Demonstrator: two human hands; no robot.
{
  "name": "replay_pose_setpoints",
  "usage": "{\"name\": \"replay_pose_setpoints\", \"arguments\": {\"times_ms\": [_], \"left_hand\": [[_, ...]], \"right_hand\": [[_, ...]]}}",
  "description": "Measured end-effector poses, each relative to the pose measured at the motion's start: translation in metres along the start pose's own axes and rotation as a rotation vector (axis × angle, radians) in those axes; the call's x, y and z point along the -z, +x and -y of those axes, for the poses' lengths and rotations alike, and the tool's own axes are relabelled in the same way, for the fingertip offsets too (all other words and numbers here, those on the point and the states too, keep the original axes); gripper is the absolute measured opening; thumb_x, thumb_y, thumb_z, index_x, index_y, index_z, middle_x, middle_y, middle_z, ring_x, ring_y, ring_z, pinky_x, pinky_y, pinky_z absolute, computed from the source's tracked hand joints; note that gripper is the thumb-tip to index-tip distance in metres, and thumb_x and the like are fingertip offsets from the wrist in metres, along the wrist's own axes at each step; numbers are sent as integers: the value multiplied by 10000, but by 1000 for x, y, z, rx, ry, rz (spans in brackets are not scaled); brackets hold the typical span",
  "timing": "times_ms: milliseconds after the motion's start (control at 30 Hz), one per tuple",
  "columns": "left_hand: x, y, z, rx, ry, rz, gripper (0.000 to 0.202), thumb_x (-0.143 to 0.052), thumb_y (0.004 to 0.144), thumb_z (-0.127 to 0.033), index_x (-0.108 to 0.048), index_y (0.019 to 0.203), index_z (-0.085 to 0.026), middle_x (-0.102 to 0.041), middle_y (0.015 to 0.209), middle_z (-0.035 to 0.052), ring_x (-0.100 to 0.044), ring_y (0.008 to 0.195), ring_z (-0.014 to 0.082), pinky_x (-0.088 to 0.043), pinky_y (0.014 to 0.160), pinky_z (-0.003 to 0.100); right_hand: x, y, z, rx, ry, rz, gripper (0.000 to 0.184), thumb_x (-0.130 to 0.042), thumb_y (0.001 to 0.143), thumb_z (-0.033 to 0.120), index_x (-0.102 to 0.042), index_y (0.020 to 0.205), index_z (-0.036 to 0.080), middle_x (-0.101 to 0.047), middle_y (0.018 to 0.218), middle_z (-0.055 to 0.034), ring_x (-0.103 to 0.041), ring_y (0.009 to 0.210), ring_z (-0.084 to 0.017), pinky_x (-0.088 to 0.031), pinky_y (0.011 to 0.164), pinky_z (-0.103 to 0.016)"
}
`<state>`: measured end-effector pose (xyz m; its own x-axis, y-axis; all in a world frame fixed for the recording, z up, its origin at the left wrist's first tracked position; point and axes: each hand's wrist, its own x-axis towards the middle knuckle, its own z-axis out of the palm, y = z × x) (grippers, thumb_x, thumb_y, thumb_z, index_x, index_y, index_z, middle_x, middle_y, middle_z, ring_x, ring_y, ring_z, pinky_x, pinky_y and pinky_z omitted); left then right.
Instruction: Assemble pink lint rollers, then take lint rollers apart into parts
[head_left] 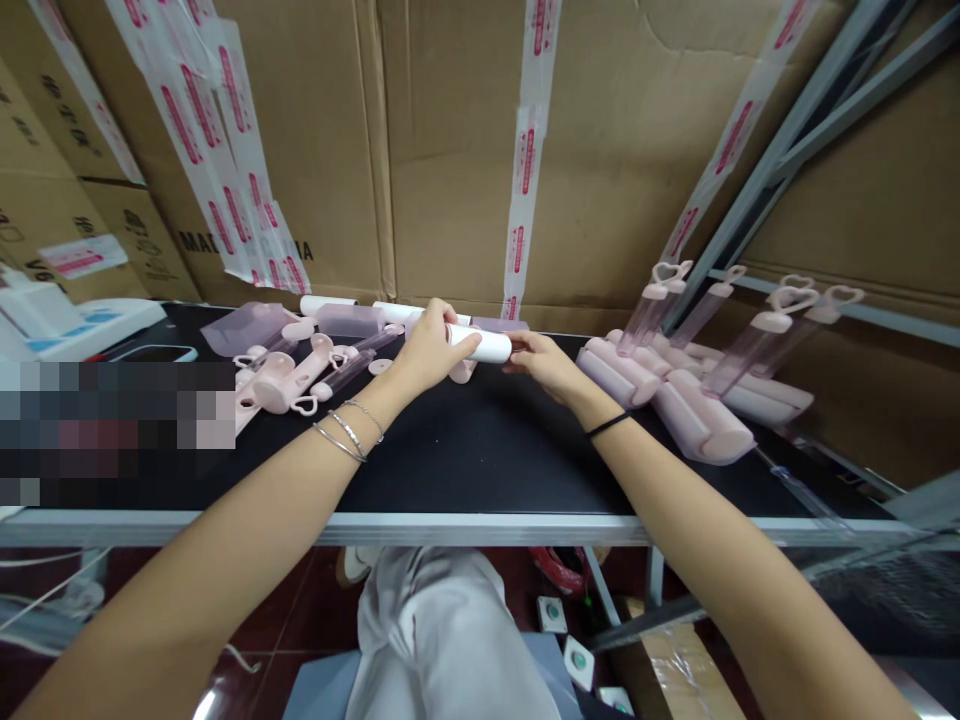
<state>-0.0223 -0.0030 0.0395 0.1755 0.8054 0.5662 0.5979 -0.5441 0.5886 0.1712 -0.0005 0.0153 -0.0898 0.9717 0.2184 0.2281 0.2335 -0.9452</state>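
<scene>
The left hand (429, 348) is curled around a white cylindrical paper roll (486, 344), fingers wrapped over its top and thumb underneath, holding it just above the black desk (465, 455). The right hand (546, 364) meets the roll's far end with its fingers drawn together; the fingertips touch the end, but whether they pinch it cannot be told. The roll lies level between the two hands, lengthwise from one to the other. To the outer side of the left hand lies a loose heap of pink plastic handles with heart-shaped ends (289, 378), and just beyond that hand lie translucent pink plastic covers (349, 320). To the outer side of the right hand, near it, pink rollers with clear handles (679, 405) lie side by side. Thin silver bangles (346, 432) circle the left wrist and a black band (609, 426) the right. Brown cardboard boxes (450, 150) rise beyond both hands.
</scene>
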Motion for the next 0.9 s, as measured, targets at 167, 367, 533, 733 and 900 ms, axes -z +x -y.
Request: {"name": "replay_pose_setpoints", "arguments": {"times_ms": [167,367,533,733,900], "left_hand": [[-3,2,4,-72,-35,-106,362,-641,756,-308,-301,853,-232,-458,914,14,-475,912,182,-421,866,383],[-20,-6,5,-249,-113,49,355,-572,819,-354,-265,949,-231,-379,1055,72,-449,1024,209,-417,962,446],[-27,-12,8,-366,-28,302,421,-641,755,-277,-299,992,-211,-388,1125,116,-453,1126,273,-380,1030,521],[-21,-8,11,-319,-153,262,573,-640,791,-293,-258,1210,-212,-458,1245,147,-526,1154,246,-458,975,459],[-15,-8,5,-312,-160,291,701,-657,799,-313,-260,1365,-205,-469,1355,168,-529,1207,275,-448,1005,464]], "right_hand": [[-1,-1,2,144,112,-17,412,-521,724,165,-540,1134,196,-588,1209,-90,-599,1041,-177,-535,890,-356],[1,-7,9,208,151,-16,591,-552,804,350,-304,1340,335,-542,1230,-45,-623,1011,-176,-562,849,-373],[4,-12,15,467,-149,-101,568,-654,759,407,-410,1250,259,-519,1297,-98,-580,1066,-226,-531,862,-372],[7,-16,17,553,-388,34,432,-667,749,352,-495,1126,228,-584,1200,-90,-568,1051,-235,-489,886,-402],[8,-18,18,540,-375,104,452,-664,766,402,-477,1141,233,-558,1241,-105,-571,1056,-234,-502,830,-370]]}}
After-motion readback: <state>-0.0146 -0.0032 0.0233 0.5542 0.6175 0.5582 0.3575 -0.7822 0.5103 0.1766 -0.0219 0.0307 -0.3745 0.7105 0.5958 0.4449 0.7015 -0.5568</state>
